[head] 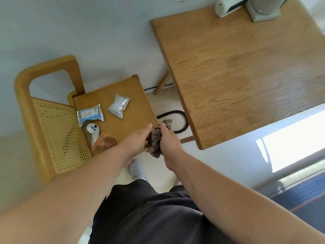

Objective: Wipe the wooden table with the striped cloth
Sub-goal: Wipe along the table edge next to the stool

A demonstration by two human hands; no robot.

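The striped cloth (156, 140) is bunched up in brown and grey folds between both my hands, over the front right corner of a wooden chair seat (135, 95). My left hand (139, 138) holds its left side, thumb stretched forward. My right hand (168, 140) grips its right side. The wooden table (246, 71) stands to the right, its near left corner a short way from my right hand. Most of its top is bare wood.
On the chair seat lie two foil packets (119, 105) (89, 114), a white controller (93, 131) and a brown hair clip (105, 141). A white device (226, 6) and a grey stand (263, 9) sit at the table's far edge. A dark rope (177, 117) lies on the floor under the table's edge.
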